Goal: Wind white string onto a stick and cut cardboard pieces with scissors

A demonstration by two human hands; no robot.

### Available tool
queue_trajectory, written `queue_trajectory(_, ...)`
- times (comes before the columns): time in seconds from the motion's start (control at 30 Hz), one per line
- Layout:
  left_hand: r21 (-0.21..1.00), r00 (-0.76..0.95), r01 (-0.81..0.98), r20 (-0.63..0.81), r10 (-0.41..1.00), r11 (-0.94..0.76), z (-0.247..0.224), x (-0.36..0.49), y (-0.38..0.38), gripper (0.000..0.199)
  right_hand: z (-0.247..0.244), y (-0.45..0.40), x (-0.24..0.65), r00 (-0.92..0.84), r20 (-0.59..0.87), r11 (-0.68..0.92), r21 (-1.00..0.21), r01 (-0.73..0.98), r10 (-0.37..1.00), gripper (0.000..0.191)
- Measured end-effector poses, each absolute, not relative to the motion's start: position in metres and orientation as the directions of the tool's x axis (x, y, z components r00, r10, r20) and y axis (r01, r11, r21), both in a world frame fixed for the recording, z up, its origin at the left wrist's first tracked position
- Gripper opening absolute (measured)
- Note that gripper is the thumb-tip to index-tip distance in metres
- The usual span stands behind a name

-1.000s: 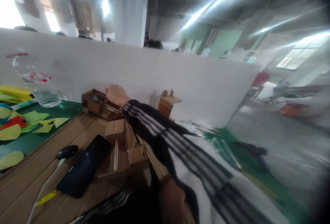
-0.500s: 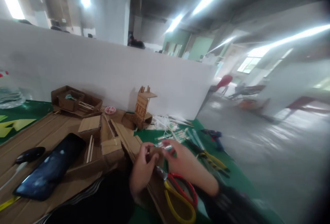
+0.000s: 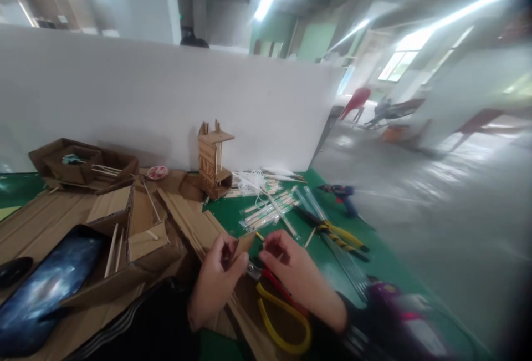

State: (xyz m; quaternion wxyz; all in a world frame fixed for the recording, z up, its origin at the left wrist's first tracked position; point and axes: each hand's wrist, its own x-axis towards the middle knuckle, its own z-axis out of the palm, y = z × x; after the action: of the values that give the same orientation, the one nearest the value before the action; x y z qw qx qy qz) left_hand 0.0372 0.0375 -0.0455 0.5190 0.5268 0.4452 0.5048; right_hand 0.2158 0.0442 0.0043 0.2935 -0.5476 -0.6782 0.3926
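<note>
My left hand (image 3: 216, 280) is closed on a small piece of cardboard (image 3: 245, 243), which stands up between thumb and fingers. Just to its right, my right hand (image 3: 293, 269) has its thumb and fingertips drawn together. A short yellowish tip (image 3: 259, 236) shows beside these fingertips; whether they grip it is unclear. Beneath both hands lies a pair of scissors (image 3: 286, 322) with one red and one yellow handle, partly covered by the right hand. Long cardboard strips (image 3: 183, 211) run under my left hand.
A cardboard structure (image 3: 149, 239) and a phone (image 3: 45, 289) lie left. Behind stand a cardboard tower (image 3: 210, 156) and an open box (image 3: 124, 169). Wooden sticks (image 3: 270, 211), yellow-black pliers (image 3: 341, 239), a blue-red tool (image 3: 343, 197) and a blurred purple object (image 3: 386, 294) are right.
The view has turned right and tilted down. My hands have drawn slightly apart, and the cardboard piece stays in the left one. The purple object has come into view.
</note>
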Motion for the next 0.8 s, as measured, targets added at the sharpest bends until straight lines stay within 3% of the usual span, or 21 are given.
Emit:
queue_trajectory(0.1,0.973,0.015,0.062,0.224,0.974,-0.224,-0.043,0.035,0.039,0.009,0.006,0.033,0.226,-0.326,-0.068,0.233,-0.564,0.792,0.943,0.012)
queue_trajectory(0.17,0.931,0.032,0.147,0.334,0.942,-0.335,-0.039,0.032,0.038,0.020,0.005,0.026,0.229,-0.356,-0.114,0.276,-0.433,0.858,0.927,0.016)
queue_trajectory(0.37,0.742,0.126,0.418,0.523,0.843,-0.523,-0.029,0.024,0.029,0.024,-0.010,0.018,0.228,-0.333,-0.185,0.262,-0.327,0.908,0.925,0.025)
queue_trajectory(0.43,0.708,0.128,0.430,0.566,0.814,-0.560,-0.027,0.024,0.028,0.026,-0.017,0.019,0.228,-0.319,-0.137,0.253,-0.359,0.898,0.938,0.029)
queue_trajectory(0.53,0.687,0.105,0.388,0.629,0.770,-0.614,-0.020,0.024,0.029,0.028,-0.021,0.021,0.229,-0.254,-0.093,0.170,-0.520,0.837,0.963,0.034)
queue_trajectory(0.67,0.679,0.066,0.378,0.658,0.750,-0.629,-0.010,0.021,0.028,0.028,-0.013,0.027,0.231,-0.087,-0.173,-0.066,-0.721,0.690,0.981,0.027)
queue_trajectory(0.8,0.707,-0.002,0.454,0.609,0.793,-0.541,-0.007,0.017,0.023,0.030,-0.004,0.030,0.231,-0.080,-0.173,-0.115,-0.871,0.477,0.982,0.016)
